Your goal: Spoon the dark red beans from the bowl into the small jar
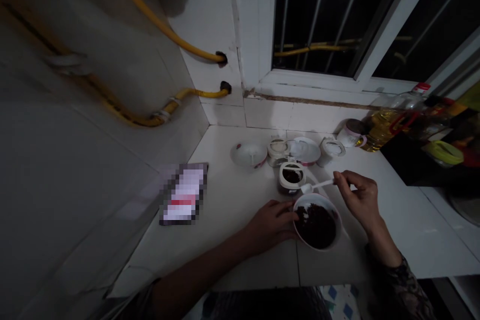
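A white bowl (338,219) with dark red contents (317,227) stands near the counter's front. My left hand (270,226) rests its fingers on the bowl's left rim. Pinched in my right hand (358,197) is the handle of a small white spoon (307,188), whose head is over the bowl's back edge. Just behind the bowl sits an open jar (288,189) with dark contents. Farther back are a lidded jar (277,157), a shallow empty-looking bowl (247,156), another white bowl (309,152) and a clear jar (332,150).
A pixelated flat device (184,194) lies at the left by the wall. Back right are a cup (351,132), an oil bottle (378,127) and a black box (405,165) with several containers. Yellow pipes (165,27) run along the left wall.
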`<state>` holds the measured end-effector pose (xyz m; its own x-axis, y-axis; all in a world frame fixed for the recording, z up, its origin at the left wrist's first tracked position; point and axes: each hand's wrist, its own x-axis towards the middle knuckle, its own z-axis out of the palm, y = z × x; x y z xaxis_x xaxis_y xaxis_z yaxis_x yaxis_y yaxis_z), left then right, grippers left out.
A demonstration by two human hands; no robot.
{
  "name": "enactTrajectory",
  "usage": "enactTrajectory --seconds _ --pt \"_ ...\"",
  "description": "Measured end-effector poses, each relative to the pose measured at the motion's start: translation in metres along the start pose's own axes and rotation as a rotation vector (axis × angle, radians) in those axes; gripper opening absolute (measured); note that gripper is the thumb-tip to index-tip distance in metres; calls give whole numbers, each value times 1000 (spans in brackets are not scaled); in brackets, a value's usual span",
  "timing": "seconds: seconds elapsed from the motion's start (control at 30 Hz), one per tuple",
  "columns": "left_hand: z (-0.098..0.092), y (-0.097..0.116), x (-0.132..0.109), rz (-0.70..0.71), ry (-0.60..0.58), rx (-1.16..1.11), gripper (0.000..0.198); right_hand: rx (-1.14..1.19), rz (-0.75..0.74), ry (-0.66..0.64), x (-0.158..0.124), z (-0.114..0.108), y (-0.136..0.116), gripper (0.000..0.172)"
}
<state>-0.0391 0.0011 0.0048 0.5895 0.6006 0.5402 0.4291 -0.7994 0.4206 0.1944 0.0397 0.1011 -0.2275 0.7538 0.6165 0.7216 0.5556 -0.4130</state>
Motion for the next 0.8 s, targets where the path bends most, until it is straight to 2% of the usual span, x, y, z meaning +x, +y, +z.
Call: enactTrajectory --seconds 0.1,0.27,0.4,0.63,0.8 --pt "-1 0 0 19 8 2 37 -21 42 -211 -11 -3 5 42" --pt "-2 0 2 19 10 6 36 -169 9 -343 -25 14 4 43" --pt "-1 0 2 13 7 9 37 -43 56 -504 -25 22 -3 45" --pt "-2 1 2 18 5 7 36 242 345 -503 -28 18 7 49" --pt "-3 2 1 7 -3 -4 34 420 553 -423 -29 14 12 51"
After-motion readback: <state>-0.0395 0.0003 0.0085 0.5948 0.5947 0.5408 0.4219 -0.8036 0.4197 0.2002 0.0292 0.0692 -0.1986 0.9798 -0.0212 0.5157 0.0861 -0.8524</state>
